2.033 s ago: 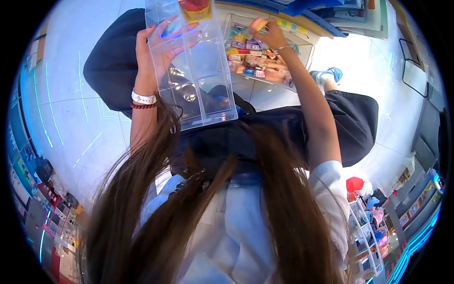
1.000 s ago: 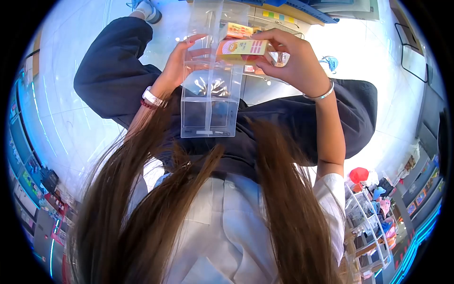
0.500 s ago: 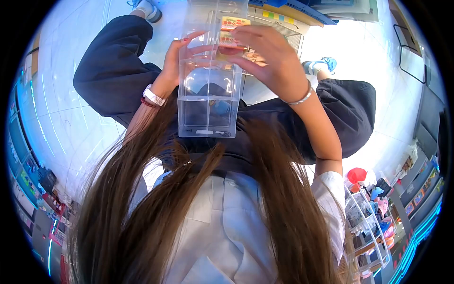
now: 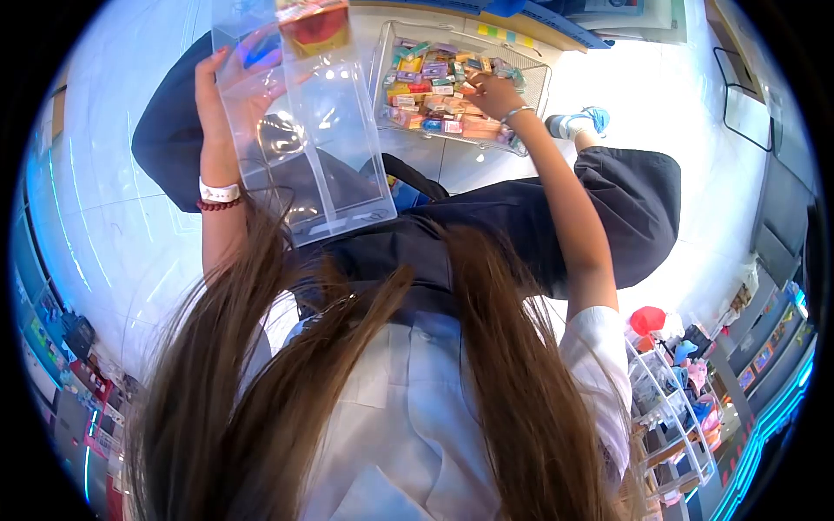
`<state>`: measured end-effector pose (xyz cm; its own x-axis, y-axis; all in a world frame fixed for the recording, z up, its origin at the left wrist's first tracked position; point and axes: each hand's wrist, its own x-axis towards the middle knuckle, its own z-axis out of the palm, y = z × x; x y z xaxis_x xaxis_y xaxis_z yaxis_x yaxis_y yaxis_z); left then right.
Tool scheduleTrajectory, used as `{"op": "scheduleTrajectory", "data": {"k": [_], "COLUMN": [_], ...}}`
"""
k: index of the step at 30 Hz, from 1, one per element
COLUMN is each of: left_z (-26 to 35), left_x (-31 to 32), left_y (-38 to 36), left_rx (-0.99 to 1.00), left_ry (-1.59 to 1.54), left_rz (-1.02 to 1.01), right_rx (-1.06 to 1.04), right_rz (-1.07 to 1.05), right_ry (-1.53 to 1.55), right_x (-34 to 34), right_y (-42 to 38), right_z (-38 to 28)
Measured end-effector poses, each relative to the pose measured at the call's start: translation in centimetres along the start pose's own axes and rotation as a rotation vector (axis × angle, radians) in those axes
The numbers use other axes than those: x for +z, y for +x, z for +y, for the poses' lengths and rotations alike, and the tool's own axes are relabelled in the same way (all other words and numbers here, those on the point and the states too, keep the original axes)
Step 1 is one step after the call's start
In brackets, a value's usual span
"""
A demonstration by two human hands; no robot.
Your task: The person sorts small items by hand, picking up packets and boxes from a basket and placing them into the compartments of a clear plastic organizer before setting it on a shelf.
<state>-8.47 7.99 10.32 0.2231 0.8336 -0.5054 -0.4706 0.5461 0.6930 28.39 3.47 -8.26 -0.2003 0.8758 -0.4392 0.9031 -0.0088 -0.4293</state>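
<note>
A clear plastic divided box (image 4: 326, 165) is tilted over my lap at the left. My left hand (image 4: 248, 87) holds it from its left side, fingers around the clear wall. At the box's far end sits a red and yellow packet (image 4: 314, 26). My right hand (image 4: 495, 95) reaches into a wire basket (image 4: 537, 82) on the floor, its fingers bent down among small colourful boxes (image 4: 434, 78). Whether the fingertips grip one of these boxes is too small to tell.
A shoe (image 4: 584, 120) rests on the floor right of the basket. A white rack with colourful goods (image 4: 673, 399) stands at the lower right. Blue-edged shelving (image 4: 565, 24) lies beyond the basket, and a black wire frame (image 4: 743, 100) is at the far right.
The clear box has moved left and tilted with my left hand. My right hand has left the box and gone down to the basket, which now shows more fully.
</note>
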Motion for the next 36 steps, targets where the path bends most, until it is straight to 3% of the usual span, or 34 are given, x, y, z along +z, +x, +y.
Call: {"op": "scheduleTrajectory", "data": {"k": [2,4,5,7,9,10,12,13,15,20,22,23,28,36], "left_z": [0.7,0.7,0.7,0.8,0.6,0.4,0.2,0.0,0.2,0.0,-0.2,-0.2,-0.6,-0.7], "left_x": [-1.3,-1.3,-1.5,-2.8,-4.9,-5.2,-4.2,-2.8,-2.0,-2.4,-3.1,-3.3,-3.1,-1.9], "left_y": [0.3,0.0,0.2,0.9,1.8,1.7,2.0,1.2,1.0,1.2,1.4,1.3,1.4,1.7], "left_rx": [0.0,0.028,0.035,0.043,-0.036,-0.041,0.044,0.065,0.069,0.088,0.089,0.09,0.109,0.046], "left_ry": [-0.015,-0.002,-0.036,-0.073,-0.104,-0.113,-0.054,-0.136,-0.163,-0.213,-0.198,-0.196,-0.174,-0.184], "left_rz": [-0.054,-0.056,-0.044,-0.021,-0.106,-0.085,0.036,-0.144,-0.116,-0.106,-0.052,-0.045,-0.104,-0.063], "right_rx": [-0.011,0.047,0.043,0.359,0.393,0.432,0.43,0.505,0.61,0.728,0.836,0.886,0.703,0.784], "right_rz": [-0.049,0.007,0.001,0.096,0.172,0.254,0.212,0.182,0.07,0.092,0.085,0.121,-0.005,0.082], "right_ry": [0.039,0.373,0.372,0.326,0.263,0.2,0.06,0.009,-0.018,0.08,0.265,0.302,0.377,0.306], "right_x": [3.2,6.5,7.8,10.0,12.0,13.5,16.0,15.4,13.3,10.9,10.6,15.3,15.8,12.4], "right_y": [1.6,3.7,4.6,6.3,7.6,8.2,9.6,9.1,7.9,7.7,7.8,10.6,12.0,12.0], "right_z": [-1.1,-2.3,-3.5,-5.4,-5.7,-5.5,-5.0,-6.3,-8.5,-11.4,-10.2,-5.4,-2.6,-7.4]}}
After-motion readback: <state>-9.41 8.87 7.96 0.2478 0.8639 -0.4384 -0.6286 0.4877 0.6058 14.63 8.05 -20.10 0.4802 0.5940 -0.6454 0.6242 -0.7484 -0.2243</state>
